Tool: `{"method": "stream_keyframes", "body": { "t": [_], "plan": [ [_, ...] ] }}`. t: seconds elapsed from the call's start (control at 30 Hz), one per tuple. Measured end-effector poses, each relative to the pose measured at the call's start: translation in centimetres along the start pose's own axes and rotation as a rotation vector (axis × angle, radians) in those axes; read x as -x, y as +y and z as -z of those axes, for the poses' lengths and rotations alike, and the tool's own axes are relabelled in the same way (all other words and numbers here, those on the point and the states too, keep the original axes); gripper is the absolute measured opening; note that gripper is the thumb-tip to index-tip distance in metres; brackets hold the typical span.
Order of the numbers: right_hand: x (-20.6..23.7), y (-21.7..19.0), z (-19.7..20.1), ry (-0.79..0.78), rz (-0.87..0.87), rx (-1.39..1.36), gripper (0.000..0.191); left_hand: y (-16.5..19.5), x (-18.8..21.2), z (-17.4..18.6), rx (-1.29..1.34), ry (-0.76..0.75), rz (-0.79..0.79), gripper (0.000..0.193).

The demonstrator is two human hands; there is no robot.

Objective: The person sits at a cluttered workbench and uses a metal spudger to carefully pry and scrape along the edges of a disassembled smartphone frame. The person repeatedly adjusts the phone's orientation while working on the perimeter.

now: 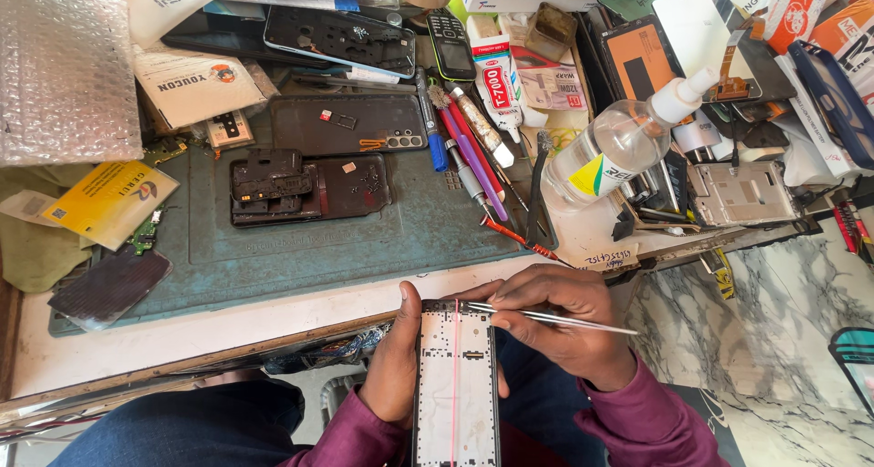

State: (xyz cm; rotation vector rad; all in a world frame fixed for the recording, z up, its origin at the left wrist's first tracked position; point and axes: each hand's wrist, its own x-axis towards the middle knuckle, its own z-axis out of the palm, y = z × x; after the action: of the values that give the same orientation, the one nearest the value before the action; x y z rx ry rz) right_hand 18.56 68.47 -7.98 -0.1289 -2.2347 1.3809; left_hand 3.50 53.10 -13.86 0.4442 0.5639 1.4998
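My left hand (393, 365) grips an opened phone frame (455, 385) by its left edge, held upright over my lap below the workbench. The frame's inside is white with a thin red line down the middle. My right hand (560, 326) pinches metal tweezers (546, 318) whose tips touch the top of the frame. Both sleeves are maroon.
A grey-green work mat (300, 248) on the bench carries a dismantled dark phone (309, 187) and a back cover (349, 125). Screwdrivers and pens (473, 148), a clear spray bottle (628, 139), glue tubes, bubble wrap (66, 71) and phone parts crowd the bench. Marble floor (765, 340) lies at right.
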Motion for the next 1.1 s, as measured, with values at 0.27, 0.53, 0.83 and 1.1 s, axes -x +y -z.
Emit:
{"method": "stream_keyframes", "body": {
  "t": [0.27, 0.53, 0.83, 1.1],
  "plan": [
    [-0.4, -0.3, -0.4, 0.025, 0.049, 0.165, 0.012, 0.0, 0.0, 0.0, 0.013, -0.005, -0.01, 0.104],
    [-0.1, 0.3, -0.7, 0.045, -0.018, 0.196, 0.012, -0.4, 0.0, 0.4, 0.055, -0.032, -0.004, 0.103],
    [0.1, 0.6, -1.2, 0.06, 0.054, 0.186, 0.014, -0.9, -0.1, 0.6, 0.054, -0.009, -0.004, 0.104],
    [0.4, 1.3, -2.2, 0.087, 0.054, 0.101, 0.014, -1.0, 0.0, 0.5, 0.119, 0.015, 0.012, 0.104]
  ]
}}
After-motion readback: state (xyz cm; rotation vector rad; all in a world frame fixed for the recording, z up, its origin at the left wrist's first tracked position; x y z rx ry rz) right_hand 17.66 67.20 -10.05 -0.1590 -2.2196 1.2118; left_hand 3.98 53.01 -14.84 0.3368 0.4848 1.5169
